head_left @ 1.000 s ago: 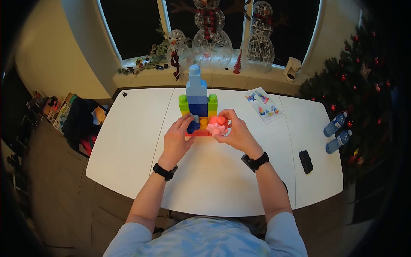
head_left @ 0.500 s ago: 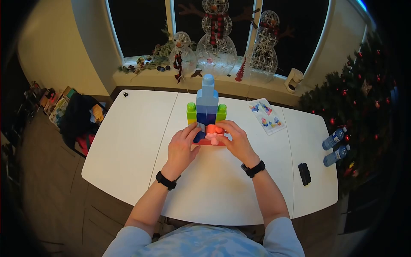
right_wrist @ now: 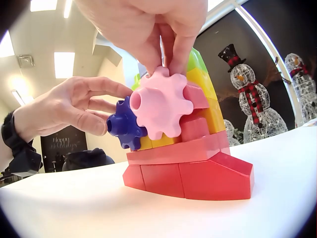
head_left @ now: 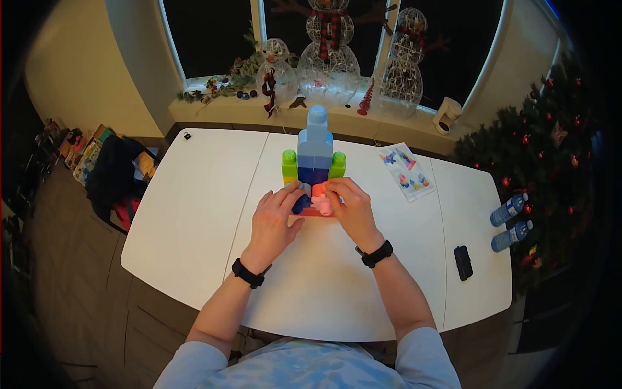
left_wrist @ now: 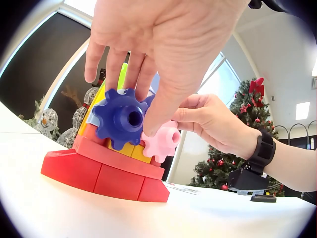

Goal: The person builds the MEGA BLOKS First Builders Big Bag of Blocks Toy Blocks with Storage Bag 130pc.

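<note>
A toy brick build with a blue tower (head_left: 315, 144) stands on a red base (right_wrist: 198, 178), flanked by green bricks (head_left: 289, 159). On its front, a dark blue gear (left_wrist: 119, 119) and a pink gear (right_wrist: 161, 104) sit side by side. My right hand (head_left: 355, 211) pinches the pink gear at its top edge, thumb and fingertips together. Across the front, my left hand (head_left: 269, 223) has its fingers extended to the top of the blue gear, with the thumb spread away from them. The gears' rear mounts are mostly hidden.
A printed picture sheet (head_left: 407, 172) lies at the back right of the white table (head_left: 181, 246). A black case (head_left: 462, 262) and two water bottles (head_left: 510, 211) are toward the right edge. Wire snowmen (head_left: 329, 58) line the window sill; a decorated tree (head_left: 551, 162) stands at right.
My right hand has brought the pink gear from the build's right side in against its front, and its fingers have shifted to the gear's top. My left hand stays by the blue gear.
</note>
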The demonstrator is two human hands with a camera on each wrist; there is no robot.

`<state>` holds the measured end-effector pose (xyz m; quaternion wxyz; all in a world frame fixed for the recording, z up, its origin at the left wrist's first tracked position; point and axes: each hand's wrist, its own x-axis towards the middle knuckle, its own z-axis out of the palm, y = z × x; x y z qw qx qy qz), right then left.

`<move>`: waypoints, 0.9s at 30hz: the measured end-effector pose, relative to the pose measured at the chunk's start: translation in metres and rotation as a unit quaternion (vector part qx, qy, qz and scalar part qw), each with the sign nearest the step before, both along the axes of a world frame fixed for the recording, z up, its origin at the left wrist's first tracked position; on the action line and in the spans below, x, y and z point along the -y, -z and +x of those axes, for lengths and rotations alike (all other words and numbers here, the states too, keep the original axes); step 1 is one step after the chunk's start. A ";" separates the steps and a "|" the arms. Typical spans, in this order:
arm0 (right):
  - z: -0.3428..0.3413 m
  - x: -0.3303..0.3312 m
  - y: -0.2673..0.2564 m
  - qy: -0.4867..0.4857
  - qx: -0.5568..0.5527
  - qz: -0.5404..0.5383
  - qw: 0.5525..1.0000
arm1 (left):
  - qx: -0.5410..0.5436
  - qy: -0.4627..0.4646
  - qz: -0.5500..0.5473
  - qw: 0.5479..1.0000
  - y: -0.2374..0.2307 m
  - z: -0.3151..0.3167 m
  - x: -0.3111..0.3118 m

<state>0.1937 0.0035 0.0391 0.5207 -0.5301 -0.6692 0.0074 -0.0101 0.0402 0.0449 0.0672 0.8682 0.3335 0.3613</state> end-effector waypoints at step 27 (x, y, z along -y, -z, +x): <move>0.102 0.128 -0.015 0.161 0.100 -0.331 0.925 | 0.026 -0.070 -0.172 0.982 0.030 -0.086 -0.005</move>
